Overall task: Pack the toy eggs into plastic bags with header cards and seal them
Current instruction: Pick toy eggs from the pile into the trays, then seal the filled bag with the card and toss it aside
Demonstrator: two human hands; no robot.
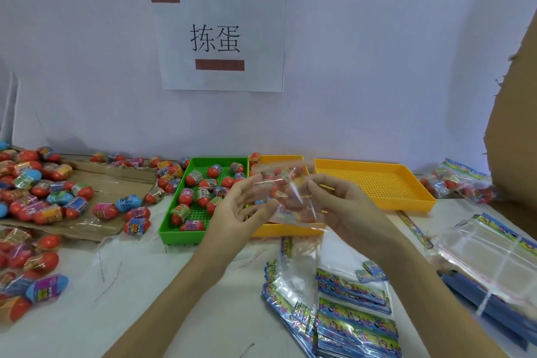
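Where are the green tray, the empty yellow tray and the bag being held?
green tray (174,232): head view, front wall.
empty yellow tray (402,204): head view, front wall.
plastic bag (286,183): head view, middle, between both hands.

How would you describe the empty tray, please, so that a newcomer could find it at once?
Start at the paper sign on the wall and look down to the row of three trays against it. The empty tray is the rightmost, beside a second yellow tray. Unlike that one and the green tray, it holds no eggs, so its perforated floor is bare.
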